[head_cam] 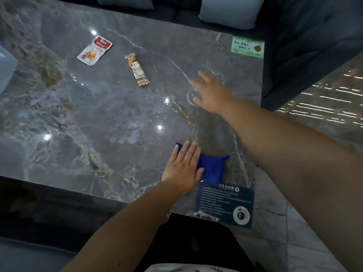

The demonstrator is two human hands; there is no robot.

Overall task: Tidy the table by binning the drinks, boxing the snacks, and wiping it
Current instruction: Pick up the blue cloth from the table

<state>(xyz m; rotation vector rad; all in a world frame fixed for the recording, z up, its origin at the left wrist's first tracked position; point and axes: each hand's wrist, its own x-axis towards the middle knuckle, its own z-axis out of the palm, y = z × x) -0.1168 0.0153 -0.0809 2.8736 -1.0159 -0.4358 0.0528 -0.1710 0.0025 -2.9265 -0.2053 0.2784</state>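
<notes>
A grey marble table [98,114] fills the view. My left hand [182,167] lies flat on a blue cloth [211,167] near the table's front edge, pressing it down. My right hand [211,93] reaches out over the right side of the table, fingers spread and empty, beside a faint round ring mark [191,97] on the surface. Two snacks lie farther back: a red and white packet [94,51] at the left, and a brown wrapped bar [137,70] to its right. No drinks are visible.
A dark blue printed card [224,205] lies at the front right corner, a green card [247,47] at the back right corner. A translucent container [5,69] shows at the left edge. Pale cushions [229,10] and dark seating stand behind and to the right.
</notes>
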